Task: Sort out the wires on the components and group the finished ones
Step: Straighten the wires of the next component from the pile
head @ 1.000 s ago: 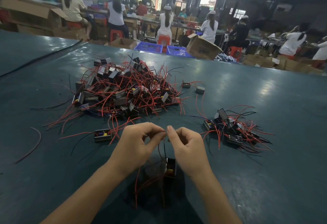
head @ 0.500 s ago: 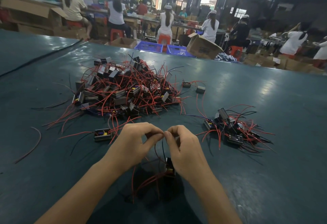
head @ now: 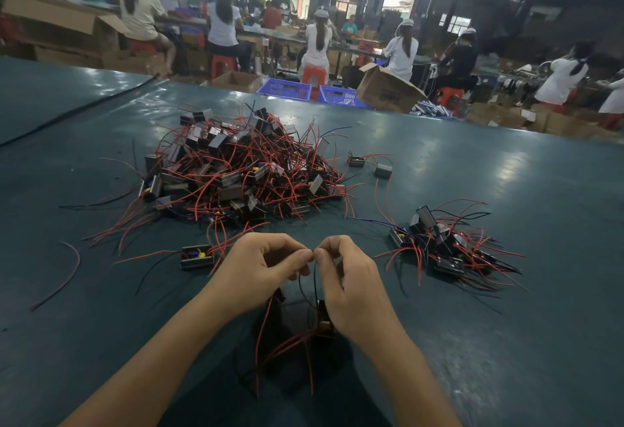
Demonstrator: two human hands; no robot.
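My left hand (head: 261,269) and my right hand (head: 349,278) meet fingertip to fingertip above the table's near edge, both pinching the thin dark wires of one small black component (head: 325,322). That component hangs below my right hand, with red wires (head: 270,349) trailing down from it. A big tangled heap of components with red and black wires (head: 236,173) lies behind my hands. A smaller group of components (head: 445,247) sits to the right. One single component (head: 197,257) lies just left of my left hand.
The work surface is a wide green table (head: 506,325). Two stray components (head: 383,170) lie between the heaps and a loose wire (head: 69,274) at the left. Beyond the far edge are blue crates (head: 283,89), cardboard boxes (head: 385,89) and seated workers.
My hands have drawn closer until the fingertips touch at the wires. The hanging component has stayed below my right hand, swinging only slightly.
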